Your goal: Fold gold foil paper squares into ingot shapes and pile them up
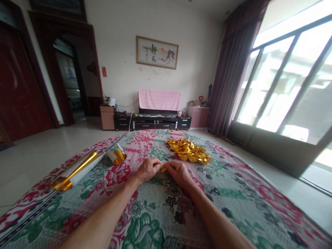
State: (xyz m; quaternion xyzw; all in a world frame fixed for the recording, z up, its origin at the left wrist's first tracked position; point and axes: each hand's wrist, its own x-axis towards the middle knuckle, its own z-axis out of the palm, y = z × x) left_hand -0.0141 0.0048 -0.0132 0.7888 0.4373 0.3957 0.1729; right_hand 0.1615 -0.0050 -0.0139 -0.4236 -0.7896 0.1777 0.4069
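Above the middle of the flowered cloth (233, 226), the left hand (148, 169) and right hand (178, 173) pinch a small gold foil piece (163, 169), apparently from two sides to steady it; toward the left edge lie a foil roll (80, 169) and curled foil sheet (118, 156), probably leaving elbow room; nearer the far edge, folded gold pieces (188, 150) heap, seemingly out of the way.

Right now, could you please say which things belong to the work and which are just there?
Work, apparently: small gold piece between left hand and right hand; gold foil pile; rolled gold sheet; curled gold sheet.
Background: pink cloth; framed picture; curtain.
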